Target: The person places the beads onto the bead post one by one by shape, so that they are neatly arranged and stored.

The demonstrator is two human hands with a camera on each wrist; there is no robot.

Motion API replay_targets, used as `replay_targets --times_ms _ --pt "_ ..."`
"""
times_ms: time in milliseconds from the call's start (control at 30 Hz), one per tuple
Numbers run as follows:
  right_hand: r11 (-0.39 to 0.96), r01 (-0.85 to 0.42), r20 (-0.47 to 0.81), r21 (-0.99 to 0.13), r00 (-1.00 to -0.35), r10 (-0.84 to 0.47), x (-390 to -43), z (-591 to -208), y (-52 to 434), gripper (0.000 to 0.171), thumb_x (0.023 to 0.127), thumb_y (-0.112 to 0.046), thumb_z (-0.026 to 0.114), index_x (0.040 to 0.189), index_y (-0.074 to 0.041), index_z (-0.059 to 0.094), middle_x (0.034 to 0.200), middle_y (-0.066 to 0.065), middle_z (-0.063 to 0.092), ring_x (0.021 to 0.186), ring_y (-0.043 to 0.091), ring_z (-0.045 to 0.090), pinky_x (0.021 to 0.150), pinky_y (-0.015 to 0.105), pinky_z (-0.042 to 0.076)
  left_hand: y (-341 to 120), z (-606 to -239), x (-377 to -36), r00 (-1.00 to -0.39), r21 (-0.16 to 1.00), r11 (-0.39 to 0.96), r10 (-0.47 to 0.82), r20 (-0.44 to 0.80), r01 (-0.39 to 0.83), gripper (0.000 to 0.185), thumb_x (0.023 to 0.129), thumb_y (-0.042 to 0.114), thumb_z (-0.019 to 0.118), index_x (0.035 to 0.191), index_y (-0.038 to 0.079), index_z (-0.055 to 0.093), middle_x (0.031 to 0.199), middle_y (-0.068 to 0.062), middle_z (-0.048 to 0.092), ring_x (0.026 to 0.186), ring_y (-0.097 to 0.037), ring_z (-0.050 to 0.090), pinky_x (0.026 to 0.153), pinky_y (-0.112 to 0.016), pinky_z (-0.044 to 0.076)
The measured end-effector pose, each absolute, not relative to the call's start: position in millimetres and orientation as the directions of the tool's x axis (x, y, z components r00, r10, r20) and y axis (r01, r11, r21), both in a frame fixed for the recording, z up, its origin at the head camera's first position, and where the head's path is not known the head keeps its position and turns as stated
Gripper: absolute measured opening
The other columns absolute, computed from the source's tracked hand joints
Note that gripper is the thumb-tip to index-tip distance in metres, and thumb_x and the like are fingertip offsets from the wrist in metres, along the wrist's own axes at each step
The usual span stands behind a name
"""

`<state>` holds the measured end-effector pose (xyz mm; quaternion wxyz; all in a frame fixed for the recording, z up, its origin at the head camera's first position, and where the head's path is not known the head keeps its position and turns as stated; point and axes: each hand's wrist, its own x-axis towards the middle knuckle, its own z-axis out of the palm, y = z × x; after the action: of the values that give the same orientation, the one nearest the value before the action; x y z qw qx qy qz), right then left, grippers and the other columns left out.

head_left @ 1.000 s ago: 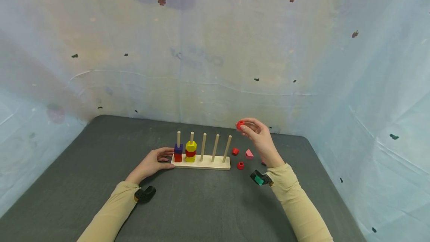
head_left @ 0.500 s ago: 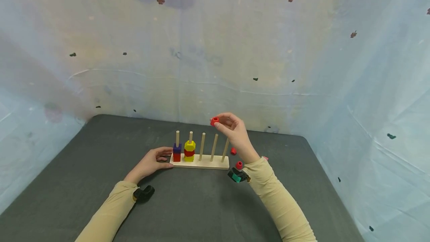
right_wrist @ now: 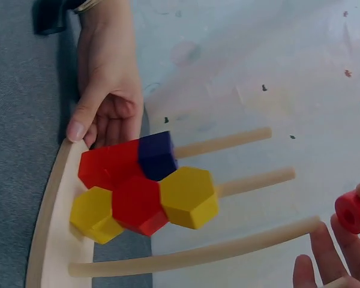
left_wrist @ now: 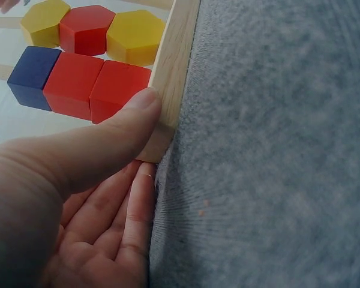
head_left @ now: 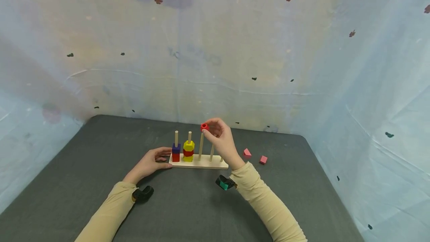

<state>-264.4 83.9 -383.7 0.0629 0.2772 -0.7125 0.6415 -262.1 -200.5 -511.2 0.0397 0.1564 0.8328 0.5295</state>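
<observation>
I see my right hand raised above the wooden peg board, wrist bent, fingertips pinching a red ring right at the tip of the third peg. From the right wrist view the ring sits just off the peg's end, not threaded on it. My left hand lies flat on the grey table, fingers relaxed, thumb pressed against the board's left end, gripping nothing. The first peg carries two red cubes under a blue one; the second carries yellow, red and yellow hexagons. My right hand covers most of the fourth and fifth pegs. Two pink blocks lie on the table to the right, too small to make out clearly.
</observation>
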Motion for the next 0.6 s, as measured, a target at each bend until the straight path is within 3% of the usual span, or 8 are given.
replay_targets --times_ms 100,233,600 --pt "0.051 -0.491 0.457 -0.870 -0.839 -0.294 -256.1 -379.7 82.1 0.024 0.092 -0.009 0.065 0.115 -0.004 0.058 0.109 0.009 0.063 0.097 0.024 0.062 0.073 0.028 0.048 -199.7 -511.8 -262.5 -0.948 0.889 0.398 0.299 0.106 0.225 0.066 0.079 0.022 0.080 0.134 0.002 0.051 0.133 -0.017 0.053 0.118 -0.032 0.053 0.095 -0.043 0.047" --pt "0.068 -0.496 0.454 -0.866 -0.836 -0.309 -245.3 -371.7 80.8 0.027 0.092 -0.004 0.063 0.116 0.006 0.055 0.110 0.019 0.061 0.099 0.035 0.058 0.072 0.029 0.046 -198.9 -511.8 -262.7 -0.950 0.881 0.413 0.290 0.113 0.231 0.066 0.079 0.020 0.080 0.135 0.002 0.050 0.133 -0.018 0.054 0.119 -0.032 0.053 0.094 -0.043 0.048" --pt "0.079 -0.510 0.466 -0.856 -0.829 -0.308 -244.5 -379.5 80.6 0.027 0.092 -0.004 0.063 0.117 0.006 0.055 0.107 0.021 0.063 0.095 0.033 0.059 0.068 0.026 0.044 -193.1 -507.6 -261.0 -0.944 0.863 0.430 0.298 0.141 0.265 0.062 0.082 0.011 0.076 0.138 0.005 0.048 0.132 -0.019 0.053 0.121 -0.033 0.051 0.098 -0.047 0.044"
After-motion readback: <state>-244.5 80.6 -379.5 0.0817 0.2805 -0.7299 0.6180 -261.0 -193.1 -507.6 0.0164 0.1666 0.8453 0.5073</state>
